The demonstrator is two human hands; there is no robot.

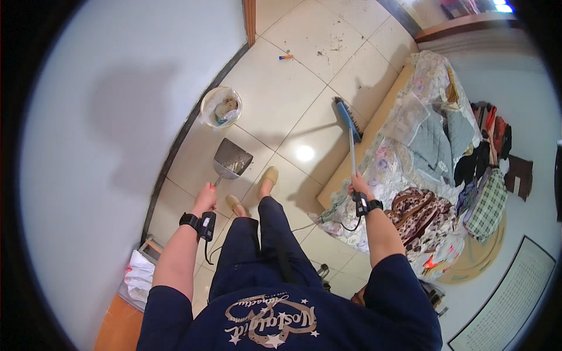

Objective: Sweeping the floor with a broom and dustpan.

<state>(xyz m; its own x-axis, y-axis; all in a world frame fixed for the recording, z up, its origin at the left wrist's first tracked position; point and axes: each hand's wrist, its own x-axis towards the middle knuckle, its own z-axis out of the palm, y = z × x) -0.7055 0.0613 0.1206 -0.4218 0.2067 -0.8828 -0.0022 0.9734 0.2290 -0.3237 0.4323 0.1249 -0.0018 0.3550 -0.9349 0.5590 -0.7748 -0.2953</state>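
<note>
My left hand (205,198) is closed around the handle of a metal dustpan (233,158), which lies on the floor tiles with swept debris in it. My right hand (361,185) grips the pole of a broom (348,118) with a blue head and dark bristles. The broom head is near the side of the bed, apart from the dustpan. Just beyond the dustpan, by the wall, stands a round waste bin (203,109) lined with a plastic bag and holding rubbish. Loose dirt (336,42) is scattered on the tiles farther off, with a small orange and blue object (286,57) nearby.
A bed (373,118) with a flowered cover, folded cloths and a patterned blanket (417,210) borders the floor on the right. A wall with a dark skirting (175,140) runs along the left, up to a wooden door frame (250,22).
</note>
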